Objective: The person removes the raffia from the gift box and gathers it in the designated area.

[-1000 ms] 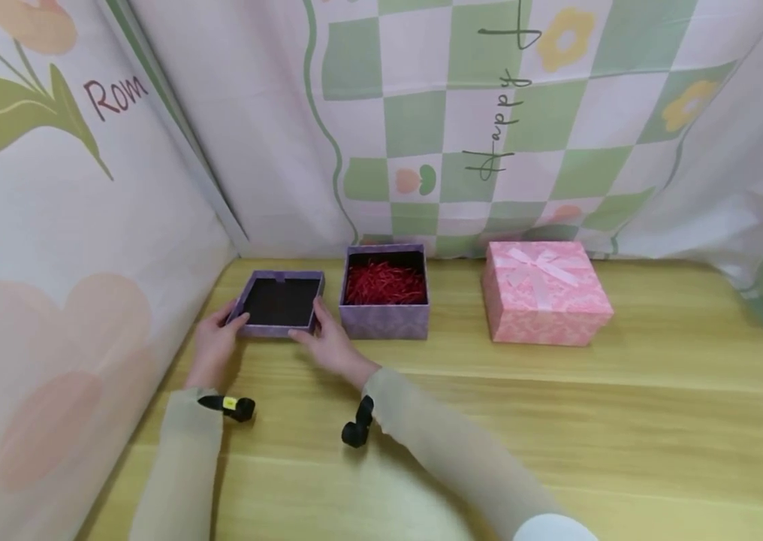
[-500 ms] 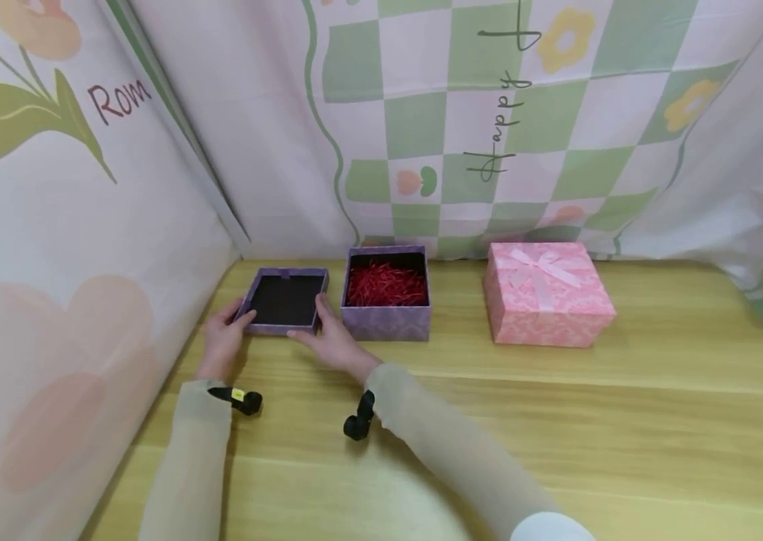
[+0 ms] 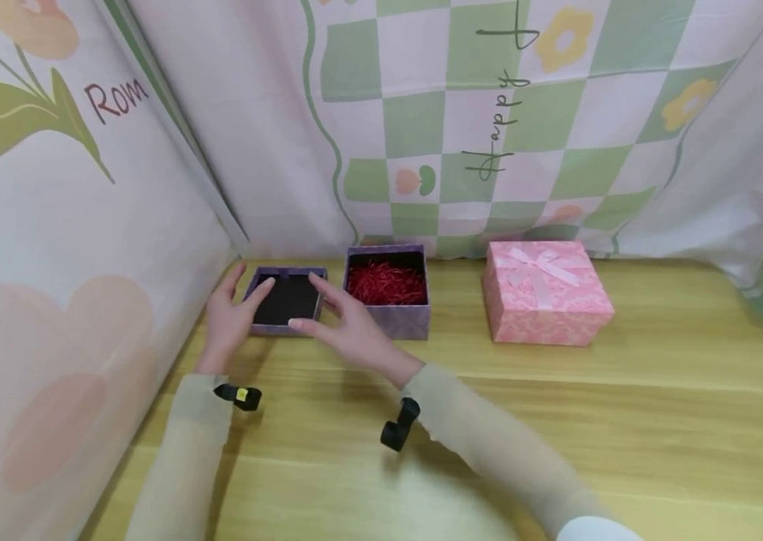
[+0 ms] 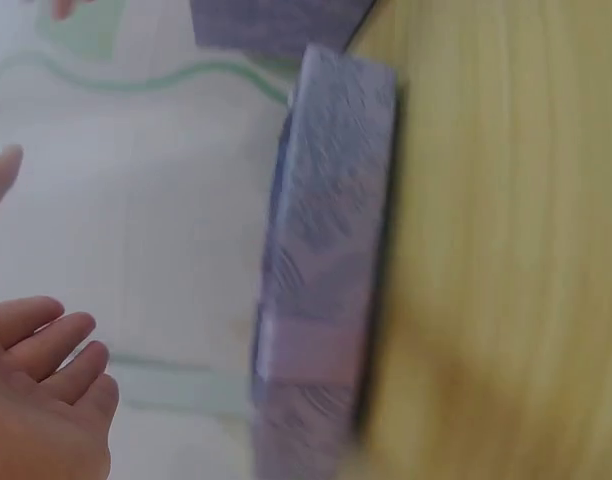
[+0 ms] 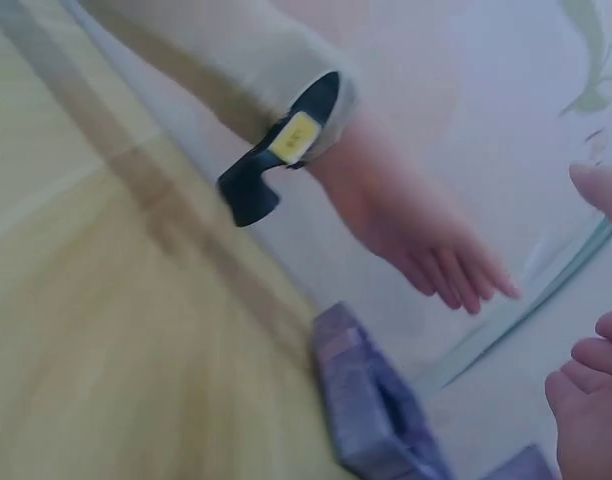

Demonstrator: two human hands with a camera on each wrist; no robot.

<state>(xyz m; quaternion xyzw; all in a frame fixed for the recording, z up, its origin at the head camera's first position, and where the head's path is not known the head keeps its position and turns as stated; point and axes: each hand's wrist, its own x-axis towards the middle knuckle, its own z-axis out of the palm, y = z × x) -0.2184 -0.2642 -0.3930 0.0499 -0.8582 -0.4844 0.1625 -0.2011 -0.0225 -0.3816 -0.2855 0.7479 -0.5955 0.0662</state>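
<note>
On the worktop [image 3: 557, 428] at back left, a shallow purple lid [image 3: 290, 302] lies hollow side up beside a purple box [image 3: 408, 323]. The left hand [image 3: 229, 319] and right hand [image 3: 354, 333] hover over the lid, fingers loose, gripping nothing; both wrist views reveal its pale side band [image 4: 311, 350], hidden from the head view.

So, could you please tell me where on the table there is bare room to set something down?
The table is bare in front of the pink box, right of the right sleeve. A narrower gap separates that box from the purple box. The back left is crowded, with the purple lid, left hand and right hand close together.
</note>
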